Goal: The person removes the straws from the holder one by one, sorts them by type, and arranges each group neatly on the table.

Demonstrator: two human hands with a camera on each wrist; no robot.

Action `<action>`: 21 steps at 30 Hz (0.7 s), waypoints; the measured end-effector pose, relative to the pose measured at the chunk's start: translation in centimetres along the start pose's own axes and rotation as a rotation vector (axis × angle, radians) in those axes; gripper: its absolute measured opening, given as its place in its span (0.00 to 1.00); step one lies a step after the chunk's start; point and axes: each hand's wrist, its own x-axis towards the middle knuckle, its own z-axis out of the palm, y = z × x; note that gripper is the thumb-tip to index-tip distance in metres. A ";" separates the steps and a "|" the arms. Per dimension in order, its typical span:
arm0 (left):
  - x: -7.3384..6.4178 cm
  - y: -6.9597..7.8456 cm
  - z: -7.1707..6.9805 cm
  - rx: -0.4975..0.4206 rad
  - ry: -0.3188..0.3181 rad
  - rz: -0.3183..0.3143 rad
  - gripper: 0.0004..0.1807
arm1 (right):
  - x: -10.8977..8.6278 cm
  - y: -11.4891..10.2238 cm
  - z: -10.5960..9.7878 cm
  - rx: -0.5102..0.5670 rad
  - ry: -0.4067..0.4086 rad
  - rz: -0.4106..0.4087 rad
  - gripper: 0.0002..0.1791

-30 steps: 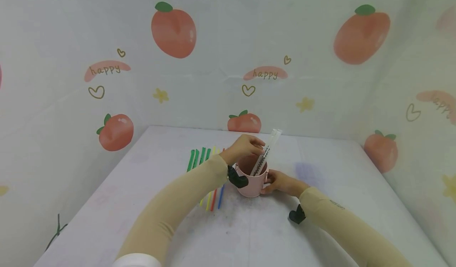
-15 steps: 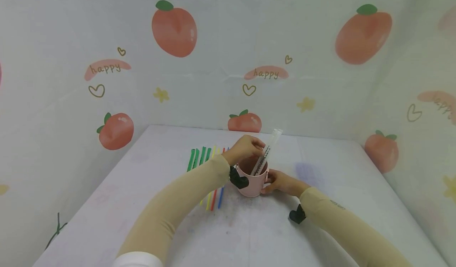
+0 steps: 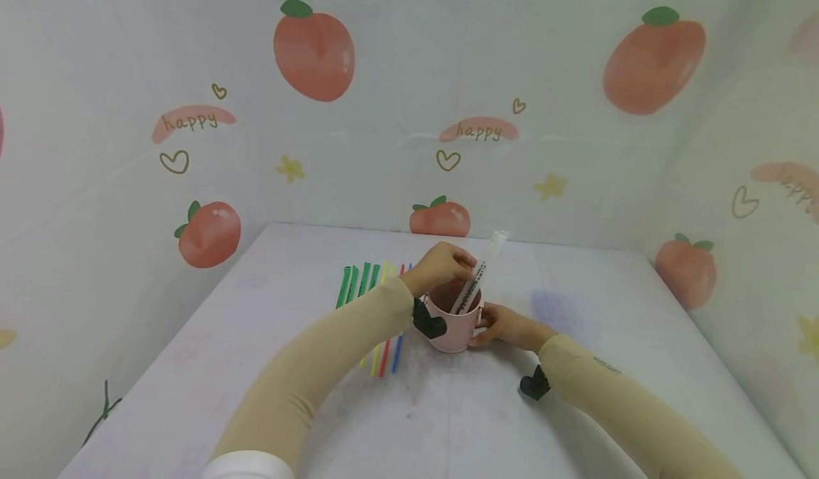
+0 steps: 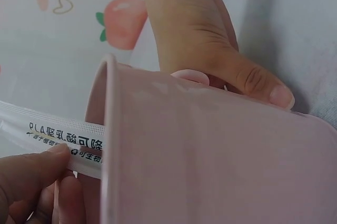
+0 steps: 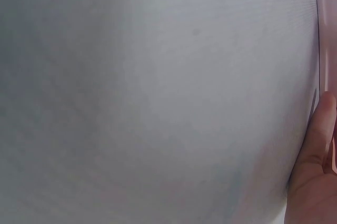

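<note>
A pink cup with small side handles stands on the table. White wrapped straws with printed lettering lean in it, their upper ends rising past the rim to the back right. My left hand is over the cup's mouth and pinches the wrappers between thumb and fingers, close to the rim in the left wrist view. On the cup's right side, my right hand grips it at the handle, the thumb lying along the wall. The straws' lower ends are hidden inside the cup.
Left of the cup lie several green wrapped straws and bare straws in yellow, red and blue, partly covered by my left forearm. A printed curtain hangs behind the table.
The hands, cup and white wrapped straws hold practically the same positions. Only a very slight shift of the whole head view shows.
</note>
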 end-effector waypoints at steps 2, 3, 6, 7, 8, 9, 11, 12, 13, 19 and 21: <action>0.1 -0.1 0.0 0.013 0.001 -0.002 0.14 | 0.0 0.0 0.0 -0.003 0.001 -0.004 0.38; 0.1 -0.1 0.1 0.020 0.002 -0.001 0.14 | 0.0 0.0 0.0 0.001 0.002 -0.004 0.38; 0.2 -0.2 0.0 0.034 0.002 0.004 0.13 | -0.1 0.0 0.0 0.006 -0.004 -0.015 0.37; 0.2 -0.2 0.0 0.037 -0.001 0.005 0.13 | -0.1 0.0 0.0 0.014 -0.003 -0.012 0.37; 0.1 -0.2 0.0 0.041 -0.004 0.008 0.13 | 0.0 0.0 0.1 0.019 -0.004 -0.011 0.37; 0.1 -0.2 -0.1 0.046 -0.007 0.012 0.13 | 0.0 -0.1 0.1 0.022 -0.005 -0.010 0.36; 0.0 -0.1 -0.3 0.052 -0.016 0.017 0.13 | 0.0 -0.1 0.1 0.022 -0.009 -0.010 0.36; 0.0 0.0 -0.5 0.055 -0.020 0.018 0.13 | 0.0 -0.1 0.1 0.024 -0.008 -0.008 0.36; -0.1 0.1 -0.6 0.060 -0.025 0.018 0.13 | 0.0 -0.1 0.2 0.021 -0.008 -0.009 0.36; -0.2 0.3 -1.3 -0.041 -0.034 -0.014 0.16 | 0.1 0.0 0.0 0.010 0.004 -0.006 0.35; -0.2 0.2 -1.4 -0.123 -0.027 -0.038 0.16 | 0.1 0.1 -0.1 0.008 0.012 0.002 0.35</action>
